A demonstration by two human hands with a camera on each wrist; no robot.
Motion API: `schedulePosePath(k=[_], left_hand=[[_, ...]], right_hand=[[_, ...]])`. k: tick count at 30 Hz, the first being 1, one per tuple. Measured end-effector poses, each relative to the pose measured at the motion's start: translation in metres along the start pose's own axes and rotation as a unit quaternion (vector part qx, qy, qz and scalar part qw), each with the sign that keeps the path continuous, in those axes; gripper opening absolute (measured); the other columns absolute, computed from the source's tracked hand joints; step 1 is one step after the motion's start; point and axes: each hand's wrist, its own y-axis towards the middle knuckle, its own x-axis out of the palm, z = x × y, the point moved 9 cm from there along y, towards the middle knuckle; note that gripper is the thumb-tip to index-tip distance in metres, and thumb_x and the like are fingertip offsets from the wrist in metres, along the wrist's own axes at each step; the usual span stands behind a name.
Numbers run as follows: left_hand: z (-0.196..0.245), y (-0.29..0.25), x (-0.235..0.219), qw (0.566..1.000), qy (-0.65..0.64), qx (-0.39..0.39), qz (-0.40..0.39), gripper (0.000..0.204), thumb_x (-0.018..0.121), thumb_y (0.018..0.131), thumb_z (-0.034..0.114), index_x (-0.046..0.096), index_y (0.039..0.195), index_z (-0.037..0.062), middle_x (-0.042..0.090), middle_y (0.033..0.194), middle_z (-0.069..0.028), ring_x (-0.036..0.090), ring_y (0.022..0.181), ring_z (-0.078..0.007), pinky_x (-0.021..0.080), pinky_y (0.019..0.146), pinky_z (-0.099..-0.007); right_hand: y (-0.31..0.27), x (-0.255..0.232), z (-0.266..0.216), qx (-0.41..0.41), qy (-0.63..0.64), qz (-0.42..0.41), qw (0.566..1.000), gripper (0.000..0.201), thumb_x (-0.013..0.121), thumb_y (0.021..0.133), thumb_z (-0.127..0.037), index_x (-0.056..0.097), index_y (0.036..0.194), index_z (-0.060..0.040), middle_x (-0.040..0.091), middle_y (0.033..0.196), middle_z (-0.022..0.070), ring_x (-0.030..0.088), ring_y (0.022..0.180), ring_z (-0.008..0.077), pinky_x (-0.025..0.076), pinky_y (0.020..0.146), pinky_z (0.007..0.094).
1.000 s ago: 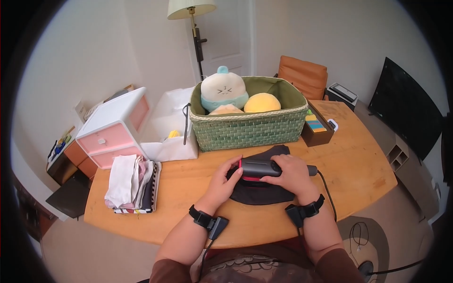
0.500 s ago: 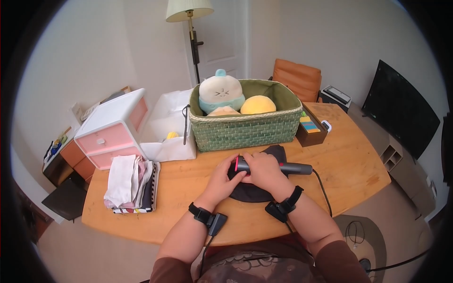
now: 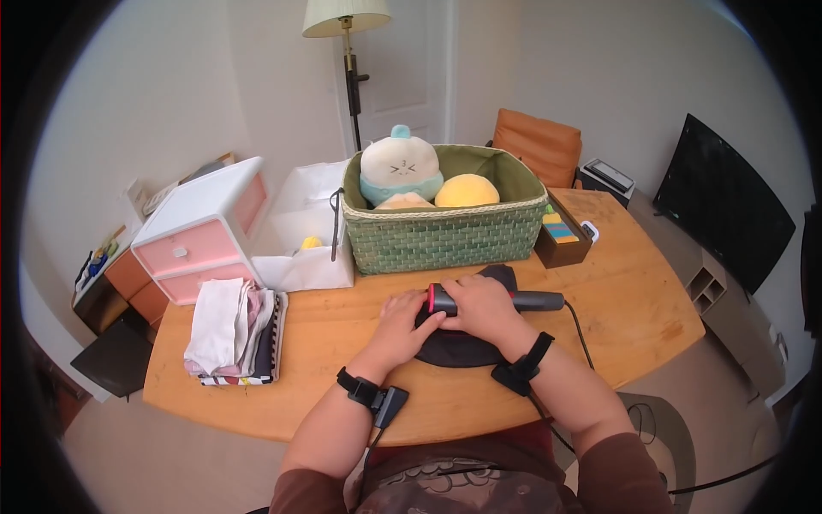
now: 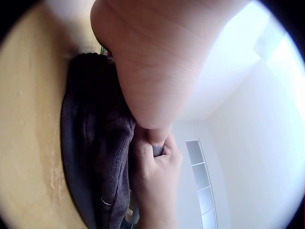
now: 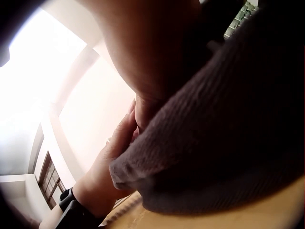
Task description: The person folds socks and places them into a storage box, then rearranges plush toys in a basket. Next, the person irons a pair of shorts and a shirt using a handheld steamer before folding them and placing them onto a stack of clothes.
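Right grip (image 3: 479, 308) had slid along the device (image 3: 539, 301) toward the left grip (image 3: 398, 325) over the last second, so that the two thumbs lay close together. The right grip held the device from above, fingers bent over its body; whether the left grip, by the red end, held it or merely touched it could not be told. The device lay over a dark cloth (image 3: 454, 353) on the counter (image 3: 634, 274), in front of the basket (image 3: 441, 244), with its cord (image 3: 586, 338) trailing from the handle. Two toys showed plainly in the basket, one pale (image 3: 401, 163), one yellow (image 3: 467, 191). Left of it stood a white bin (image 3: 304, 274) and the drawers (image 3: 188, 248), with a stack of folded fabric (image 3: 218, 325) before them. A brown box (image 3: 565, 254) stood just right of the basket.
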Motion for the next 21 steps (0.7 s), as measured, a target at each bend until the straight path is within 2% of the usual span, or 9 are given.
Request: schedulePosePath(k=[5, 7, 8, 9, 11, 19, 21], left_hand=[[-0.007, -0.001, 0.004, 0.999, 0.029, -0.028, -0.02, 0.043, 0.057, 0.096, 0.036, 0.063, 0.121, 0.0017, 0.055, 0.133, -0.0192, 0.046, 0.126, -0.0361, 0.031, 0.109, -0.0439], [-0.006, -0.001, 0.003, 0.999, 0.028, -0.033, -0.021, 0.042, 0.057, 0.096, 0.036, 0.064, 0.119, 0.0018, 0.054, 0.133, -0.0193, 0.045, 0.127, -0.036, 0.032, 0.11, -0.0435], [-0.005, -0.001, 0.003, 0.999, 0.031, -0.037, -0.024, 0.042, 0.057, 0.096, 0.036, 0.064, 0.12, 0.0027, 0.054, 0.133, -0.019, 0.045, 0.128, -0.036, 0.032, 0.11, -0.0433], [-0.006, -0.001, 0.003, 0.998, 0.035, -0.04, -0.027, 0.041, 0.057, 0.096, 0.036, 0.064, 0.12, 0.0036, 0.054, 0.134, -0.0188, 0.045, 0.129, -0.036, 0.033, 0.11, -0.0431], [-0.005, 0.0, 0.003, 0.998, 0.035, -0.043, -0.028, 0.041, 0.058, 0.095, 0.035, 0.065, 0.12, 0.0043, 0.054, 0.134, -0.0188, 0.045, 0.128, -0.036, 0.033, 0.11, -0.0432], [-0.005, 0.001, 0.002, 0.999, 0.024, -0.034, -0.013, 0.037, 0.064, 0.091, 0.032, 0.067, 0.114, 0.0033, 0.057, 0.13, -0.0193, 0.048, 0.125, -0.0374, 0.035, 0.108, -0.0442], [-0.006, 0.0, 0.002, 0.999, 0.013, -0.038, -0.008, 0.036, 0.065, 0.09, 0.03, 0.067, 0.114, 0.0037, 0.057, 0.13, -0.0191, 0.048, 0.125, -0.0371, 0.036, 0.107, -0.0438]], right_hand=[[-0.006, -0.001, 0.024, 0.013, -0.029, -0.028, 0.999, 0.061, 0.078, 0.068, -0.053, 0.064, 0.109, -0.0096, 0.064, 0.085, 0.0124, 0.064, 0.079, 0.0309, 0.051, 0.068, 0.0407], [-0.01, -0.012, 0.047, 0.04, -0.047, 0.035, 0.998, 0.064, 0.078, 0.068, -0.056, 0.065, 0.11, -0.0093, 0.064, 0.087, 0.0128, 0.064, 0.08, 0.0307, 0.052, 0.069, 0.0409], [-0.012, -0.009, 0.063, 0.081, -0.056, 0.014, 0.995, 0.068, 0.078, 0.067, -0.056, 0.065, 0.113, -0.0088, 0.064, 0.088, 0.0124, 0.065, 0.082, 0.0303, 0.052, 0.071, 0.0408], [-0.012, -0.01, 0.066, 0.085, -0.053, 0.014, 0.995, 0.068, 0.078, 0.067, -0.056, 0.065, 0.113, -0.0088, 0.064, 0.088, 0.0124, 0.065, 0.082, 0.0303, 0.052, 0.071, 0.0408], [-0.016, -0.013, 0.082, 0.155, -0.085, -0.002, 0.984, 0.064, 0.079, 0.067, -0.057, 0.064, 0.108, -0.0097, 0.064, 0.086, 0.0105, 0.066, 0.085, 0.0273, 0.053, 0.073, 0.0376], [-0.014, -0.012, 0.079, 0.147, -0.076, 0.003, 0.986, 0.062, 0.078, 0.069, -0.056, 0.065, 0.107, -0.0086, 0.065, 0.088, 0.0115, 0.065, 0.086, 0.0285, 0.053, 0.073, 0.0389], [-0.012, -0.012, 0.079, 0.15, -0.065, 0.0, 0.987, 0.056, 0.08, 0.069, -0.051, 0.064, 0.103, -0.0084, 0.065, 0.087, 0.0111, 0.066, 0.087, 0.0278, 0.053, 0.077, 0.0378]])
